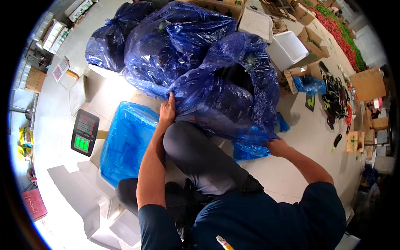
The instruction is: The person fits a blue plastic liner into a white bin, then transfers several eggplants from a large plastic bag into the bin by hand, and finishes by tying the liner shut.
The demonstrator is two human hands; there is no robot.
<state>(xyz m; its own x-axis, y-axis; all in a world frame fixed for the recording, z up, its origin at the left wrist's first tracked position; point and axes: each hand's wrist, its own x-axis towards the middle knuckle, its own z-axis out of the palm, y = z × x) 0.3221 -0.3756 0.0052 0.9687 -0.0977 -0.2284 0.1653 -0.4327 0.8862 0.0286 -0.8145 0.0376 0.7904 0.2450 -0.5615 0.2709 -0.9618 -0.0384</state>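
A large translucent blue plastic bag (225, 103) lies open in front of my knees, with dark contents in its mouth that I cannot make out clearly. My left hand (167, 110) grips the gathered film at its near left side, thumb pointing up. At the near right corner, my right hand (277, 147) pinches the bag's edge. Behind it bulges another full blue bag (156, 53), and a knotted one (107, 47) stands farther left. Beside my left forearm is a box lined with light-blue plastic (126, 140). More light-blue film (250, 151) lies under the open bag.
A digital scale display (85, 132) on a post stands left of the lined box. White foam pieces (84, 193) lie near left. At right are a white foam box (287, 50), cardboard boxes (303, 73), loose eggplants (336, 93) and piled red peppers (336, 36). A cigarette (224, 242) juts in below.
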